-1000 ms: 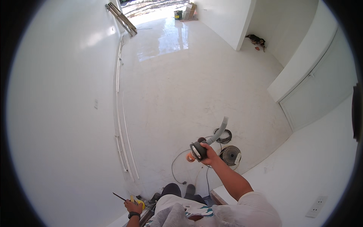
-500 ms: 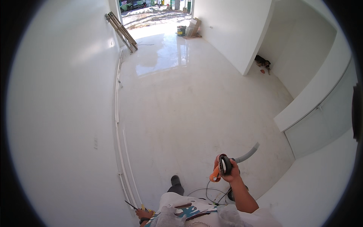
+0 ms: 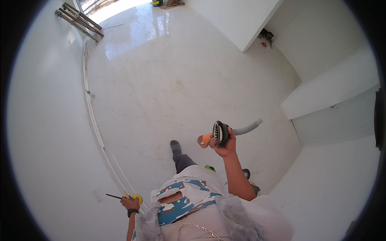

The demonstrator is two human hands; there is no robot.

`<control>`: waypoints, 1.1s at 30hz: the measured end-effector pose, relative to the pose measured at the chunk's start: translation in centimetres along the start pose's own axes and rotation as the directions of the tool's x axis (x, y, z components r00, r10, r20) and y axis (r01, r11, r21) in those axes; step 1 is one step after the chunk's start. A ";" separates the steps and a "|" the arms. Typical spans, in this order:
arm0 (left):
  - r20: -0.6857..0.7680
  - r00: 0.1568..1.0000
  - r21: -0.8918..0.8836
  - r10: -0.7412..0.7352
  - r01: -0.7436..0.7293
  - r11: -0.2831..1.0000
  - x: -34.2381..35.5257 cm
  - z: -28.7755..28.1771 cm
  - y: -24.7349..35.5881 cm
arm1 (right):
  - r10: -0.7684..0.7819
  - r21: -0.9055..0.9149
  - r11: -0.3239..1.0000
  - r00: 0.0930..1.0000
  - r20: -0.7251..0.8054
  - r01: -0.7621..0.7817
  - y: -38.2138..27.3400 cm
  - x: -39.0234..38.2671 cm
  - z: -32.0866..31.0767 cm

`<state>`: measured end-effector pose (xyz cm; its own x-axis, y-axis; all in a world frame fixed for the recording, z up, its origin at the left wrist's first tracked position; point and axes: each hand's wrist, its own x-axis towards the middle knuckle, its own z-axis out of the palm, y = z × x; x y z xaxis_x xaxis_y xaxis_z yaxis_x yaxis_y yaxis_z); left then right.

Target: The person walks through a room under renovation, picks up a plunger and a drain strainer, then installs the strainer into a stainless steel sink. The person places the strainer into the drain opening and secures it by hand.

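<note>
My right hand (image 3: 225, 148), raised over the floor, is closed around a round black device (image 3: 219, 133) with a slotted, light-rimmed face. A grey tube (image 3: 248, 127) sticks out to the right of it, and an orange looped piece (image 3: 204, 140) shows on its left; how these join is hidden by my fingers. Low at the left, near the wall, my left hand (image 3: 129, 203) grips a yellow round thing (image 3: 138, 199). A thin dark stick (image 3: 113, 196) points left from the same hand.
White pipes (image 3: 95, 128) run along the foot of the left wall. A folded wooden ladder (image 3: 80, 22) leans at the far left. A dog (image 3: 265, 34) lies in the right alcove. A green object (image 3: 210, 168) and black items (image 3: 246, 173) sit near my feet; a bucket (image 3: 157, 2) stands far off.
My view has tilted down, so the doorway sits higher and more of my body shows. Both hands appear higher and further left in view, still holding their things.
</note>
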<state>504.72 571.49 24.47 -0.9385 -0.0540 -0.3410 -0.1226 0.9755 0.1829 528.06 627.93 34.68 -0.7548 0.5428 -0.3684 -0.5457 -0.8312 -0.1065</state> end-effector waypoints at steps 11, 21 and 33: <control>0.085 0.876 -0.037 -0.474 0.479 0.877 18.2 3.1 18.4 | 0.256 -0.099 0.962 0.967 0.012 -0.254 -0.5 38.4 23.2; 0.050 0.935 -0.048 -0.351 0.353 0.934 57.7 -12.5 44.2 | 0.151 -0.084 0.984 0.986 -0.073 -0.157 6.6 74.7 35.0; -0.228 0.949 -0.250 -0.217 0.158 0.955 97.8 -24.4 86.5 | 0.036 -0.131 0.989 0.982 -0.184 -0.061 0.2 120.6 55.0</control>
<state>394.42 645.38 29.38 -0.9378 -0.3114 -0.1533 -0.3462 0.8698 0.3516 416.86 699.86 41.04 -0.6936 0.4812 -0.5360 -0.4465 -0.8712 -0.2043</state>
